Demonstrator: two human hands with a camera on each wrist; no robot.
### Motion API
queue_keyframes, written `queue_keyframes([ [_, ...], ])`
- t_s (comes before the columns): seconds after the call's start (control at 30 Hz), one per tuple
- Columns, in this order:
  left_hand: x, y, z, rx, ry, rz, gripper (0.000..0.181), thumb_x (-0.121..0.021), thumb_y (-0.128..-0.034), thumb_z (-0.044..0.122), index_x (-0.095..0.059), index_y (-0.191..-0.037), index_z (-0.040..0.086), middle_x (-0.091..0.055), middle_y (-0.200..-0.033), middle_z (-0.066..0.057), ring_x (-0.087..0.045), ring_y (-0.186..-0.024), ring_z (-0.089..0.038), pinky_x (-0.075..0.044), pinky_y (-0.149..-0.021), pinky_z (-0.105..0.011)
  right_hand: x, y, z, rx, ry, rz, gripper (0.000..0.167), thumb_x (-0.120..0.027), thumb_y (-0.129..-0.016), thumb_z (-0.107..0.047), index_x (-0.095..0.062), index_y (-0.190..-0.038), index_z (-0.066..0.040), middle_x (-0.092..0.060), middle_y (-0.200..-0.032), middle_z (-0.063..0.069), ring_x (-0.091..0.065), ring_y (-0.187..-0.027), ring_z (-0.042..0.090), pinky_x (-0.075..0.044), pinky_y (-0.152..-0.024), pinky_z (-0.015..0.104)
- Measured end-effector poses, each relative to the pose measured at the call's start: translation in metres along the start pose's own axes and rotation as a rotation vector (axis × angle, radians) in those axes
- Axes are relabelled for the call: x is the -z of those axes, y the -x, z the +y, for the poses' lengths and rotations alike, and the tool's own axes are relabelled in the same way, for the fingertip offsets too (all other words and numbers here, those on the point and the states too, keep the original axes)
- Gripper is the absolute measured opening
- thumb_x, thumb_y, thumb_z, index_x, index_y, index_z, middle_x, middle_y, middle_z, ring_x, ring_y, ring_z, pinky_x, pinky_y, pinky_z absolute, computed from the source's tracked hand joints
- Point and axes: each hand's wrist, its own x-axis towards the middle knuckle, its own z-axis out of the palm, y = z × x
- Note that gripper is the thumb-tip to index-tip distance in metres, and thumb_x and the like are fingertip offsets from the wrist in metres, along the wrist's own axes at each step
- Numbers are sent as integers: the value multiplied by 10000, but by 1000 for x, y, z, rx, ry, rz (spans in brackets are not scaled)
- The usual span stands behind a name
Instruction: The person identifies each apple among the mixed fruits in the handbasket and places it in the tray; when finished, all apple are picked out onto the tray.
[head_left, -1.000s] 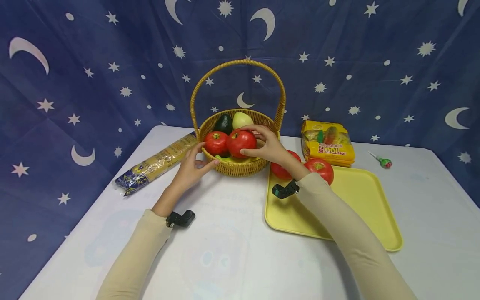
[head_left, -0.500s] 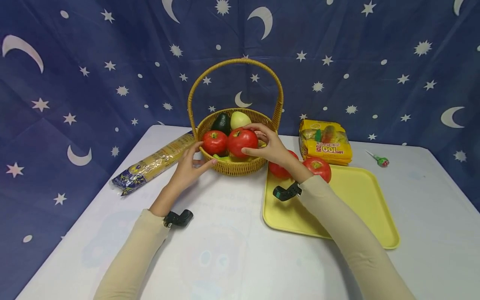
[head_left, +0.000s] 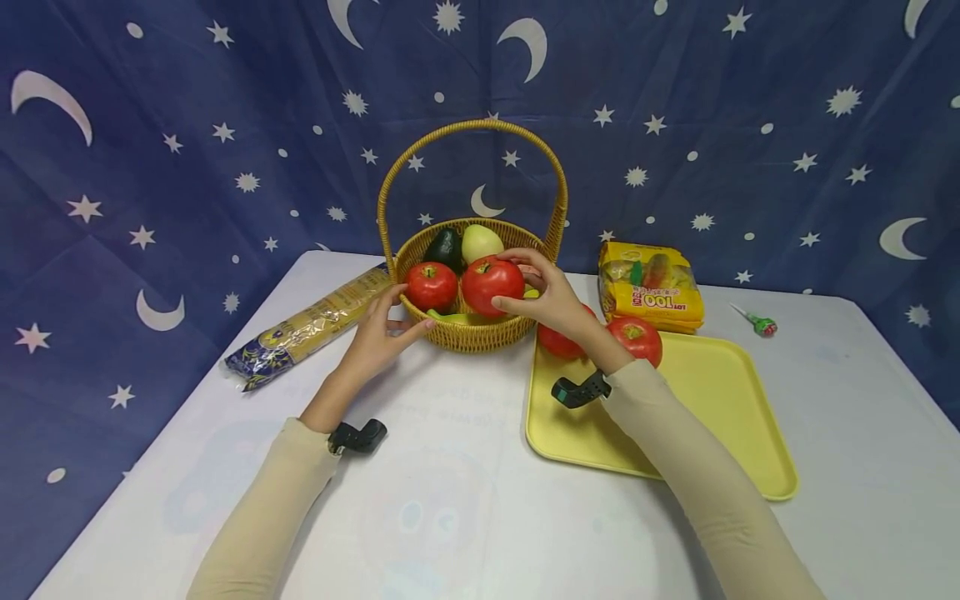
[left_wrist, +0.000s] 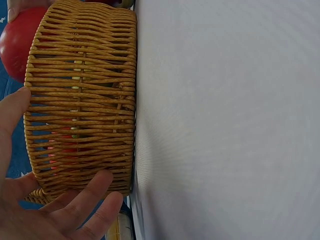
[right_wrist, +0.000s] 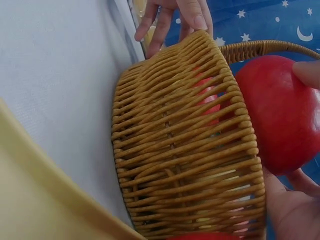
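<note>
My right hand [head_left: 551, 302] grips a large red tomato [head_left: 492, 285] between thumb and fingers, over the front right part of the wicker basket [head_left: 480, 337]. In the right wrist view, this tomato [right_wrist: 280, 115] stands out above the rim. My left hand [head_left: 375, 335] holds the basket at its front left; the left wrist view has the thumb at the rim and the fingers [left_wrist: 92, 197] against the woven side. Inside the basket lie another tomato [head_left: 431, 287], an avocado [head_left: 445, 248], a pale green round fruit [head_left: 480, 242] and something yellow-green [head_left: 459, 318], mostly hidden.
A yellow tray [head_left: 712, 400] lies at the right, two tomatoes [head_left: 636, 337] at its back left, one partly behind my right arm. Beyond it sits a yellow food packet [head_left: 651, 286], with a lollipop [head_left: 763, 325] farther right. A spaghetti pack [head_left: 311, 327] lies left of the basket.
My right hand and the tomato in it have shifted slightly to the right above the basket, away from the other tomato. The left hand stays at the basket. The head view shifts slightly.
</note>
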Motion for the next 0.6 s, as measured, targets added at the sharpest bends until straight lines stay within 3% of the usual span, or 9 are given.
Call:
queue_keyframes([
  [0.37, 0, 1, 1, 14, 3, -12, 788, -709, -901, 364, -284, -1523, 135, -336, -1434, -244, -618, -1098, -392, -537, -901, -477, 5, 7, -1, 48, -129, 4, 581, -721, -825, 61, -475, -1345, -19, -500, -1322, 104, -580, -1148, 276, -518, -965, 395],
  [0.6, 1, 2, 2, 12, -2, -19, 796, -705, -902, 372, -275, -1526, 126, -326, -1446, -250, -611, -1103, -400, -533, -907, -487, 10, 13, 0, 108, -145, -5, 568, -721, -823, 72, -482, -1333, -2, -495, -1384, 93, -580, -1151, 285, -552, -900, 363],
])
